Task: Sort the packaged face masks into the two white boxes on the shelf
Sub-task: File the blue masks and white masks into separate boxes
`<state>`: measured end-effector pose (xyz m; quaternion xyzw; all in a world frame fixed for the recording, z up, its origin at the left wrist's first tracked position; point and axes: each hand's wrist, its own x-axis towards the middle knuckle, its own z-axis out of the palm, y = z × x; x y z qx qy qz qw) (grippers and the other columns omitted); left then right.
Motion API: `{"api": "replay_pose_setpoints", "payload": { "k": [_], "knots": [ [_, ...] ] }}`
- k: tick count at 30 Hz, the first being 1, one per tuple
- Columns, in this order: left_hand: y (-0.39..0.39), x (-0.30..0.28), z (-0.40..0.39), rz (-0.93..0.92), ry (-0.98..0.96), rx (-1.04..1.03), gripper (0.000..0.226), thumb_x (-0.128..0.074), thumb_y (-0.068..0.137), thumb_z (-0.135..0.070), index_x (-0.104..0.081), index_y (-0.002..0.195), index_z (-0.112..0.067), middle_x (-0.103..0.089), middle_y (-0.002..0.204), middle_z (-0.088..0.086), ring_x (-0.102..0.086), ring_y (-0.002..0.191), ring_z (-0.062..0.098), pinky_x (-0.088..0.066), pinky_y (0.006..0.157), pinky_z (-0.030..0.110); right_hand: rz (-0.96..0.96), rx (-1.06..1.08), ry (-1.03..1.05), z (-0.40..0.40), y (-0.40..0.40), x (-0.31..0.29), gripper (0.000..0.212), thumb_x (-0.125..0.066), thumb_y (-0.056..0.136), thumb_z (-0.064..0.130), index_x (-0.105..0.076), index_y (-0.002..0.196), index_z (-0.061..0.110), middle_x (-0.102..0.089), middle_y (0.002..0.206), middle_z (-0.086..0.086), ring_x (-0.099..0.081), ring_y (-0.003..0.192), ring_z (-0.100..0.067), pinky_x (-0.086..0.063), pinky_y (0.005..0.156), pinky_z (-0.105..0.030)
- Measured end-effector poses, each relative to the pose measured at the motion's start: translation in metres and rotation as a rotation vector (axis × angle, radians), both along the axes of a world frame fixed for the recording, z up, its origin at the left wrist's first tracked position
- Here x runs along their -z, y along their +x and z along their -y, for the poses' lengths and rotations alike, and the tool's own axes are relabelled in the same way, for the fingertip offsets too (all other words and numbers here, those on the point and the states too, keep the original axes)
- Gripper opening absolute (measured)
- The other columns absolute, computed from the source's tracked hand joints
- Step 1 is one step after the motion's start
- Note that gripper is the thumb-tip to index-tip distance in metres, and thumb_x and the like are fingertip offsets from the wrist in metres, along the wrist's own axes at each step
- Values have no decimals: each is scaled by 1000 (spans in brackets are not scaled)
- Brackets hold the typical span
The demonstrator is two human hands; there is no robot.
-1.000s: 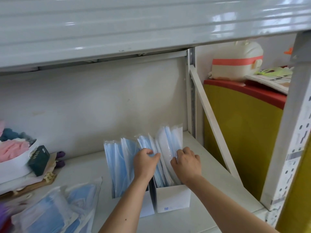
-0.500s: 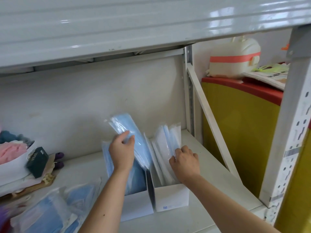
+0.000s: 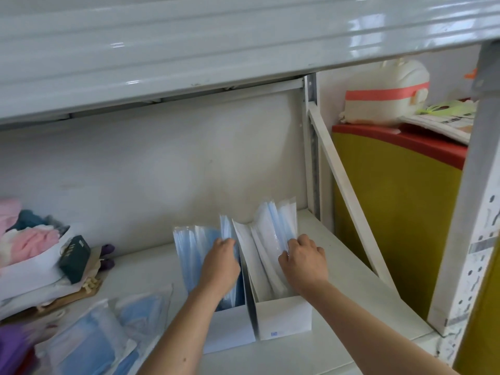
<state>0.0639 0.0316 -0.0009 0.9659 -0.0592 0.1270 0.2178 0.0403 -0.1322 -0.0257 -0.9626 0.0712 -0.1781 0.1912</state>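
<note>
A glossy white metal shelf [image 3: 216,36] overhangs a pale, scuffed back wall [image 3: 162,171]. At right, a perforated steel upright [image 3: 465,239] and diagonal brace [image 3: 349,190] frame a yellow cabinet [image 3: 400,212] with a red top [image 3: 400,136], in soft daylight.

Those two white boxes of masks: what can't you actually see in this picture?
- Left box, head view: its inside is hidden by the left hand and forearm.
- Right box: the tiny front label is unreadable.
- Loose masks: blurred, cut off by the bottom edge.
- Right hand: fingertips buried among packets, grip unclear.

blue masks [image 3: 194,247] upright, two white boxes [image 3: 284,318]
</note>
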Motion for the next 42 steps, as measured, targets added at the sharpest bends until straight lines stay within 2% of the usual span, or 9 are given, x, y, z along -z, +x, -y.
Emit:
{"api": "replay_pose_setpoints", "payload": {
  "k": [7, 12, 15, 18, 21, 24, 29, 37, 42],
  "knots": [
    [3, -5, -1, 56, -511, -70, 40, -46, 92, -1, -53, 130, -11, -48, 140, 6, -54, 113, 22, -40, 84, 23, 4, -5, -2, 1, 0, 1, 32, -32, 97, 29, -54, 114, 13, -53, 110, -4, -48, 92, -17, -41, 90, -29],
    [3, 7, -4, -225, -70, -31, 47, -43, 92, -3, -42, 139, -12, -30, 147, 14, -47, 125, 30, -45, 96, 31, -7, -16, -6, 0, 0, 1, 33, -31, 98, 31, -54, 115, 14, -53, 111, -5, -51, 98, -18, -41, 91, -30],
    [-1, 3, 0, 92, 42, -105, 45, -52, 90, -5, -50, 134, -15, -16, 155, 19, -30, 138, 37, -39, 104, 39, -10, -18, -8, 0, 0, 2, 33, -32, 98, 31, -54, 115, 14, -53, 111, -4, -51, 97, -18, -42, 91, -30],
    [-2, 0, 13, 496, 82, -91, 13, -64, 74, -10, -74, 82, -12, -62, 117, 21, -58, 107, 44, -48, 88, 50, 12, -33, -10, -1, 0, 1, 34, -30, 98, 32, -56, 111, 14, -53, 108, -5, -52, 96, -19, -42, 89, -31],
    [-9, -4, 29, 444, 100, -25, 31, -45, 76, -28, -71, 60, -20, -68, 79, 2, -63, 77, 31, -48, 76, 42, 20, -45, -9, -2, -1, 1, 37, -25, 101, 32, -57, 111, 16, -54, 110, -4, -52, 97, -19, -41, 90, -32],
    [-5, -3, 42, 414, 20, 18, 33, -42, 78, -35, -72, 72, -23, -67, 74, -3, -63, 75, 28, -45, 75, 42, 12, -50, -5, -3, 0, 2, 37, -24, 101, 31, -56, 113, 16, -54, 112, -4, -52, 98, -19, -41, 90, -31],
    [2, -5, 54, 264, -14, 9, 29, -56, 88, -29, -62, 117, -22, -65, 109, -2, -55, 109, 24, -32, 96, 37, 6, -52, 7, -1, 1, 2, 34, -29, 100, 30, -57, 110, 15, -55, 109, -4, -52, 97, -19, -40, 88, -31],
    [9, 8, 35, 210, -164, -109, 24, -55, 87, -9, -60, 110, -18, -63, 106, 0, -55, 101, 24, -39, 89, 33, 2, -45, 18, -1, 2, 2, 34, -29, 99, 30, -56, 116, 15, -54, 113, -5, -52, 100, -20, -42, 92, -31],
    [13, 13, 29, 95, -439, -105, 21, -51, 89, -1, -57, 103, -15, -60, 98, 1, -58, 88, 22, -48, 77, 32, -3, -51, 19, 1, 1, 2, 33, -30, 100, 29, -55, 117, 15, -53, 114, -5, -51, 101, -19, -42, 93, -30]
  ]
}}
